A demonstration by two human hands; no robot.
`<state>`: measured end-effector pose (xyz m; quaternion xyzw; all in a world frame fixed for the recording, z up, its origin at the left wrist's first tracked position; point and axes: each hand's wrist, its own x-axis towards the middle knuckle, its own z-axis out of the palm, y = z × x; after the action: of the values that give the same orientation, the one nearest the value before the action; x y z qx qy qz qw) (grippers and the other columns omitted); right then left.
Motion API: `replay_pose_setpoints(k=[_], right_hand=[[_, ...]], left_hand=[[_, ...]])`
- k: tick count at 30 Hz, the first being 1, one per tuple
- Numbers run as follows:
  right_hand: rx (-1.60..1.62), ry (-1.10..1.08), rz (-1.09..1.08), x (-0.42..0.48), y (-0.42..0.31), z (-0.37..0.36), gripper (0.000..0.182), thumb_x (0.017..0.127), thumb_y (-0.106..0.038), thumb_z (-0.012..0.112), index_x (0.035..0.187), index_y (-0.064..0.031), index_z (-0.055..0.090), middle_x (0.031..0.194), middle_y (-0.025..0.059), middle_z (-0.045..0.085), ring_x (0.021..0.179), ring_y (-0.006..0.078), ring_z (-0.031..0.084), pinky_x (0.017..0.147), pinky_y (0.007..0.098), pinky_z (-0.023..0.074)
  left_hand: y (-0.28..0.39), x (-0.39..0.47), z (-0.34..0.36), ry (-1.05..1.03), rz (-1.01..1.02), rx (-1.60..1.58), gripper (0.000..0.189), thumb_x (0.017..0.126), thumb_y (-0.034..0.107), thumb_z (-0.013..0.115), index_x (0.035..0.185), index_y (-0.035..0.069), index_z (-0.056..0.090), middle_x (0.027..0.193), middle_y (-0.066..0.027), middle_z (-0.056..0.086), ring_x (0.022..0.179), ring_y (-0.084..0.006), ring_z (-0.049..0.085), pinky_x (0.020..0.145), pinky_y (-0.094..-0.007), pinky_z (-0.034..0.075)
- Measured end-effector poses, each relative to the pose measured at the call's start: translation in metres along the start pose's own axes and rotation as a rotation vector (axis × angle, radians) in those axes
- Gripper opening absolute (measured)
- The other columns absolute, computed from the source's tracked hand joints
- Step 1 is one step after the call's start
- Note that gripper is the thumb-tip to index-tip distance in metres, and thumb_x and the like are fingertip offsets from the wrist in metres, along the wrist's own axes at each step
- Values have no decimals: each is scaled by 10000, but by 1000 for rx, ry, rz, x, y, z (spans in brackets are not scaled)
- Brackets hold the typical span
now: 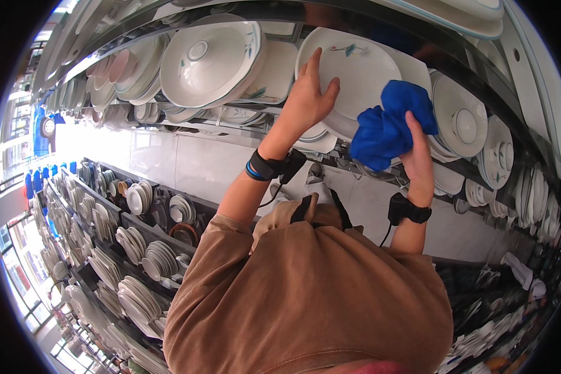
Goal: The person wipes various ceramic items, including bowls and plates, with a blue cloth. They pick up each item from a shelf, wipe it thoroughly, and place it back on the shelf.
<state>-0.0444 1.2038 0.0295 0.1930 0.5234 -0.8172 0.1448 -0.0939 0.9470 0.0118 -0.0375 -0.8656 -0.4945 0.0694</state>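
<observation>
My right hand (418, 149) grips a crumpled blue cloth (390, 126), its thumb lying on top. The cloth hangs at the right edge of a white plate (357, 70) painted with a small green and red plant motif. My left hand (312, 93) reaches over the left side of that plate, fingers spread and holding nothing; whether its fingertips touch the plate I cannot tell. Left of this hand is a rectangular white dish (275, 70). Beside it stands a large white bowl (210, 61) with a blue-edged rim and a raised round centre.
A dark shelf edge (280, 13) arches above my hands. Stacked dishes (463, 112) sit close on the right, with pink cups (121, 64) further left. Behind me, racks of plates (138, 299) line the aisle. Pale floor tiles (191, 152) lie below.
</observation>
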Motion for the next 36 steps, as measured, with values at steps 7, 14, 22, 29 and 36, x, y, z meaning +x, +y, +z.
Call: replay_pose_setpoints(k=[7, 14, 22, 29, 36], right_hand=[[23, -95, -243, -41, 30, -51, 655, 1027, -360, 621, 1523, 26, 436, 1494, 149, 545, 1365, 281, 539, 1167, 452, 403], [-628, -735, -196, -99, 54, -4, 800, 826, -329, 852, 1456, 22, 506, 1423, 148, 583, 1333, 272, 547, 1149, 415, 401], [-1148, -1319, 176, -141, 140, 225, 859, 832, -433, 864, 1487, -23, 489, 1389, 148, 616, 1288, 262, 580, 1093, 384, 463], [-578, -1518, 371, -188, 229, 341, 1433, 715, -340, 971, 1659, -144, -90, 1596, 228, 294, 1326, 317, 533, 1034, 437, 528], [-1071, -2005, 77, -265, 324, 421, 1383, 667, -214, 986, 1658, -129, 24, 1610, 188, 303, 1456, 299, 404, 1179, 453, 413]], left_hand=[[27, -52, -54, -35, 111, -9, 647, 978, 133, 658, 1547, 41, 364, 1433, -252, 524, 1197, -372, 645, 976, -415, 566], [35, -163, -163, -532, 125, -345, 798, 911, 204, 791, 1570, 78, 359, 1524, -187, 492, 1262, -336, 611, 1006, -415, 543], [-21, -316, -257, -206, 62, -335, 888, 795, 191, 905, 1529, 58, 423, 1504, -149, 520, 1374, -302, 528, 1145, -420, 427], [-48, -468, -297, 657, -293, -444, 781, 832, 175, 875, 1465, 60, 432, 1312, -142, 637, 1210, -233, 625, 1037, -381, 507], [-31, -578, -297, 872, -438, -224, 869, 1000, 421, 640, 1611, 66, 133, 1574, -297, 326, 1321, -503, 524, 1121, -479, 426]])
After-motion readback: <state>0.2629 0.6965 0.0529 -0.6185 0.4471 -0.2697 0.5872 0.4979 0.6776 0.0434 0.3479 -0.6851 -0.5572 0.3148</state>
